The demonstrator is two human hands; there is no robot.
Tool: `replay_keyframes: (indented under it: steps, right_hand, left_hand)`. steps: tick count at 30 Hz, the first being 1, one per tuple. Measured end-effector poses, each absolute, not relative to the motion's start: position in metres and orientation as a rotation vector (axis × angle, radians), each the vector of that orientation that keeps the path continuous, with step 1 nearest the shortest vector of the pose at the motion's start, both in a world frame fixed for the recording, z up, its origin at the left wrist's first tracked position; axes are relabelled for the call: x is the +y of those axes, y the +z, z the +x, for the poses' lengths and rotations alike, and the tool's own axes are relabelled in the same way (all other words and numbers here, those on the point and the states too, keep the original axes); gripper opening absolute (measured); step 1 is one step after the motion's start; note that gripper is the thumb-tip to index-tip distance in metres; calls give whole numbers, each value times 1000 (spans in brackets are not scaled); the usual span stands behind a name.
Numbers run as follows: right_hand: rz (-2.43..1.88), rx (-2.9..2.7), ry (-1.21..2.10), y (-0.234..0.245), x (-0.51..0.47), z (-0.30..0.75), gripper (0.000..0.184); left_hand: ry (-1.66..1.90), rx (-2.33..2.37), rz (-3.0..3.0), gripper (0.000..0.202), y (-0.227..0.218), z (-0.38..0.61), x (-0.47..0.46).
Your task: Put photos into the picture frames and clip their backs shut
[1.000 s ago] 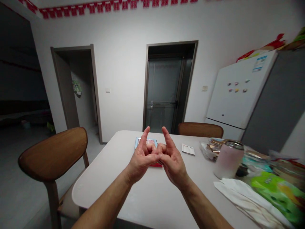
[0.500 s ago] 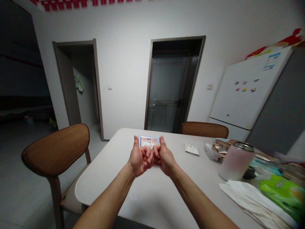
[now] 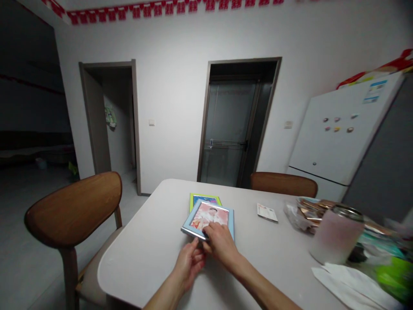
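A light-blue photo frame (image 3: 206, 217) with a pinkish picture is tilted up off the white table (image 3: 155, 254), its near edge raised. My right hand (image 3: 221, 243) grips that near edge, fingers on the front of the frame. My left hand (image 3: 190, 261) pinches the same edge from below at the left. Behind the blue frame a green frame (image 3: 203, 199) lies flat on the table, partly covered.
A small card (image 3: 267, 212) lies to the right. Further right stand a pink tumbler (image 3: 335, 234), crinkled packets (image 3: 301, 209), white cloth (image 3: 351, 284) and a green package (image 3: 395, 277). Wooden chairs stand at the left (image 3: 72, 211) and far side (image 3: 284, 184). A fridge (image 3: 342, 133) is at the right.
My hands were raised together in front of me, empty. They have dropped to the table and taken hold of the blue frame, lifting its near edge off the stack.
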State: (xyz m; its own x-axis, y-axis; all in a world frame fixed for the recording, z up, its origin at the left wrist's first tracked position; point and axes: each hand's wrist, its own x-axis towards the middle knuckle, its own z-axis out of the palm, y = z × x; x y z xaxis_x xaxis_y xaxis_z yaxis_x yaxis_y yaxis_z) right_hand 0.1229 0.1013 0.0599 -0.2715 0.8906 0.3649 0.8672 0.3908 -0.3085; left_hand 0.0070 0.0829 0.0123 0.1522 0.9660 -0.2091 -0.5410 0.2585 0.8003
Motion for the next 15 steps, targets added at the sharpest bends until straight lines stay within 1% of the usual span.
replay_keyframes:
  steps: [2, 3, 5, 7, 8, 10, 12, 15]
  right_hand:
    - [-1471, -2194, 128, 56, 80, 123, 18]
    - [-1448, -2148, 185, 54, 70, 125, 23]
    - [-1405, -1914, 348, 54, 52, 131, 37]
    - [-1340, -1555, 560, 58, 35, 140, 52]
    - [-1291, -1376, 687, 61, 27, 143, 57]
    - [-1173, -1094, 936, 65, 13, 150, 60]
    - [-1107, -947, 1128, 65, 2, 155, 63]
    - [-1149, -913, 1290, 52, -2, 162, 69]
  left_hand:
    - [1299, 767, 653, 36, 18, 12, 77]
    - [1341, 752, 671, 37, 22, 14, 72]
    - [1402, 775, 829, 36, 32, 15, 56]
    - [1409, 846, 1198, 32, 43, 13, 35]
    - [1397, 873, 1444, 32, 47, 10, 24]
    - [1351, 846, 1965, 39, 52, 5, 6]
    - [1274, 761, 2430, 44, 51, 2, -8]
    - [1124, 744, 2864, 33, 36, 4, -18]
